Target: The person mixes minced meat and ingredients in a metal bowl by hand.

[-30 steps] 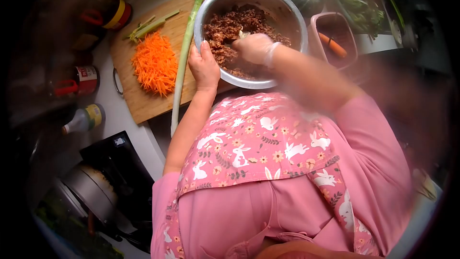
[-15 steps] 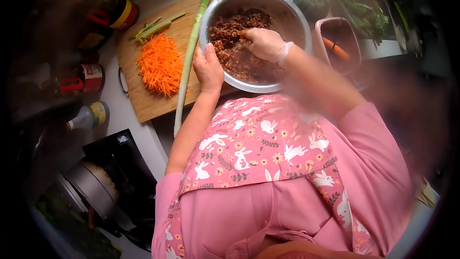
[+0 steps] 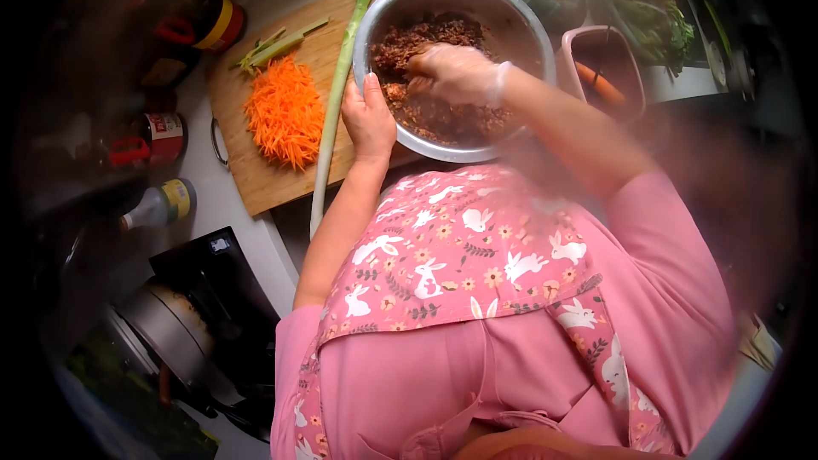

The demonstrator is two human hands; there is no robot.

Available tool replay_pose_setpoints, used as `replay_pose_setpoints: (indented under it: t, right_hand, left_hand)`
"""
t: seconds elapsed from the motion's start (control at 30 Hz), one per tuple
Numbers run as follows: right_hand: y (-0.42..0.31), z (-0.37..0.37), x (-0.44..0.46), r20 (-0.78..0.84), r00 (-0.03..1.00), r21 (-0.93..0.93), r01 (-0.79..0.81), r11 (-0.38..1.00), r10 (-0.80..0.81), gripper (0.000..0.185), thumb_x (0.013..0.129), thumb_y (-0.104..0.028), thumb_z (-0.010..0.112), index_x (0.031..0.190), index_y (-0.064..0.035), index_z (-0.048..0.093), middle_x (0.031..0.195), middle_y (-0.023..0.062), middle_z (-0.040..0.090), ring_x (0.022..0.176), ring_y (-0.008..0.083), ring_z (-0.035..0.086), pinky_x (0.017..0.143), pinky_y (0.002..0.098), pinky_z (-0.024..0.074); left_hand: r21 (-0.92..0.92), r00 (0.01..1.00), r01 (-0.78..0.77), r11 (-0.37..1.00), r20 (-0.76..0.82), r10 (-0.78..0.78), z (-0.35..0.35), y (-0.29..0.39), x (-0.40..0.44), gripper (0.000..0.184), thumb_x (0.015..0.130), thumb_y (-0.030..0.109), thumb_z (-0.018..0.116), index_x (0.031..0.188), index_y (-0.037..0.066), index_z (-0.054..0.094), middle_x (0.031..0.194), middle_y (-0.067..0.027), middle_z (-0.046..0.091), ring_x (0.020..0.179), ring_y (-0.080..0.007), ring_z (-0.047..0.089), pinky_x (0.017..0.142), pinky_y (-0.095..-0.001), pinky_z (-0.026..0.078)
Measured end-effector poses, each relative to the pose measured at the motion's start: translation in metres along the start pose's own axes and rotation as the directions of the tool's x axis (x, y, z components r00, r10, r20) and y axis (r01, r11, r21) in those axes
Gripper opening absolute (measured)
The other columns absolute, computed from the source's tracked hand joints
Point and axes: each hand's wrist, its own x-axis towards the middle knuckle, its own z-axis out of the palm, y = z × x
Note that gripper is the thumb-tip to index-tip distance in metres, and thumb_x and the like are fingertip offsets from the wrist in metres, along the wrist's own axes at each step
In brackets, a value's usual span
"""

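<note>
Since the previous frame, our gloved right hand (image 3: 460, 77) has shifted slightly toward 9 o'clock inside the metal bowl (image 3: 521, 47). In the head view, the right forearm crosses the rim at 4 o'clock, and the fingers point toward 9 o'clock. We keep these fingers curled into the dark mince (image 3: 439, 31); how far they close, and on how much, we cannot tell. The mince lies directly under the right hand, the nearer one, with its densest clump toward 11 o'clock and looser grains around 6. Our bare left hand (image 3: 371, 123) clamps the bowl between 8 and 9 o'clock, thumb over the rim, other fingers partly hidden against the outer wall. Just outside this grip, we note a green-white stalk (image 3: 341, 77), its long axis running from just past 12 to just past 6. Beyond it, toward 9 o'clock, shredded carrot (image 3: 284, 115) sits on the cutting board (image 3: 277, 196).
</note>
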Motion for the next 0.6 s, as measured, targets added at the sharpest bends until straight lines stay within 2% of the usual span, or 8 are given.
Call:
replay_pose_setpoints:
  t: [0.03, 0.07, 0.13, 0.2, 0.4, 0.53, 0.6]
  right_hand:
    - [-0.006, 0.005, 0.003, -0.066, 0.988, 0.071, 0.142, 0.987, -0.137, 0.027, 0.086, -0.025, 0.054, 0.103, -0.0058, 0.061, 0.095, 0.0175, 0.065, 0.093, 0.0362, 0.061, 0.082, 0.0445, 0.0472]
    - [-0.024, 0.003, 0.005, 0.107, 0.991, 0.081, 0.071, 0.994, -0.08, 0.026, 0.086, -0.023, 0.053, 0.102, -0.0046, 0.06, 0.094, 0.0191, 0.064, 0.092, 0.0373, 0.061, 0.082, 0.0453, 0.0469]
    - [-0.027, 0.023, 0.017, 0.082, 0.997, 0.074, -0.011, 0.997, 0.005, 0.023, 0.086, -0.018, 0.051, 0.101, -0.0027, 0.058, 0.093, 0.0222, 0.064, 0.091, 0.0379, 0.061, 0.08, 0.046, 0.047]
    - [-0.028, 0.022, 0.018, 0.096, 0.995, 0.051, -0.037, 0.998, 0.032, 0.022, 0.086, -0.016, 0.05, 0.101, -0.0022, 0.058, 0.093, 0.023, 0.063, 0.092, 0.038, 0.062, 0.079, 0.046, 0.0472]
    - [-0.031, 0.009, 0.007, 0.162, 0.987, 0.209, -0.035, 0.977, 0.001, 0.021, 0.085, -0.011, 0.048, 0.101, 0.0009, 0.056, 0.093, 0.0253, 0.063, 0.09, 0.0399, 0.062, 0.077, 0.046, 0.0478]
    - [-0.027, 0.011, 0.009, 0.149, 0.989, 0.203, -0.041, 0.978, 0.011, 0.021, 0.084, -0.012, 0.048, 0.098, 0.0012, 0.057, 0.09, 0.0256, 0.063, 0.088, 0.0393, 0.063, 0.076, 0.0463, 0.0484]
    - [-0.029, 0.009, 0.011, 0.184, 0.983, 0.062, -0.037, 0.997, 0.025, 0.021, 0.083, -0.014, 0.05, 0.095, 0.0008, 0.06, 0.086, 0.0239, 0.065, 0.085, 0.0387, 0.064, 0.075, 0.0458, 0.0492]
  left_hand:
    - [0.003, 1.0, -0.005, 1.0, -0.004, 0.005, 0.0, 0.0, 0.001, 0.029, 0.095, 0.024, 0.051, 0.081, -0.002, 0.053, 0.06, -0.0086, 0.05, 0.055, -0.0159, 0.045, 0.052, -0.0346, 0.038]
    - [0.006, 1.0, -0.007, 1.0, -0.01, 0.007, -0.001, 0.002, 0.001, 0.029, 0.095, 0.024, 0.051, 0.081, -0.002, 0.053, 0.06, -0.0086, 0.05, 0.055, -0.0159, 0.045, 0.052, -0.0346, 0.038]
    - [0.069, 0.998, 0.033, 0.997, 0.051, -0.037, -0.005, 0.009, 0.0, 0.029, 0.096, 0.026, 0.047, 0.095, -0.002, 0.057, 0.077, -0.0054, 0.057, 0.071, -0.0132, 0.051, 0.065, -0.0318, 0.043]
    - [0.079, 0.998, 0.038, 0.996, 0.048, -0.042, -0.004, 0.008, 0.001, 0.029, 0.096, 0.025, 0.047, 0.093, -0.002, 0.057, 0.077, -0.0053, 0.056, 0.071, -0.0131, 0.051, 0.065, -0.032, 0.043]
    - [0.096, 0.989, 0.113, 0.989, 0.084, -0.121, -0.006, 0.016, -0.001, 0.028, 0.096, 0.025, 0.047, 0.094, -0.001, 0.056, 0.078, -0.0053, 0.055, 0.072, -0.0125, 0.05, 0.065, -0.0317, 0.042]
    - [0.032, 0.985, 0.135, 0.99, 0.104, -0.138, -0.006, 0.013, -0.001, 0.027, 0.096, 0.024, 0.046, 0.096, -0.002, 0.055, 0.079, -0.0054, 0.055, 0.073, -0.0125, 0.05, 0.066, -0.0313, 0.042]
    - [0.023, 0.988, 0.119, 0.993, 0.098, -0.121, -0.005, 0.012, 0.0, 0.027, 0.096, 0.024, 0.046, 0.096, -0.001, 0.055, 0.079, -0.0051, 0.055, 0.073, -0.0126, 0.049, 0.066, -0.0314, 0.042]
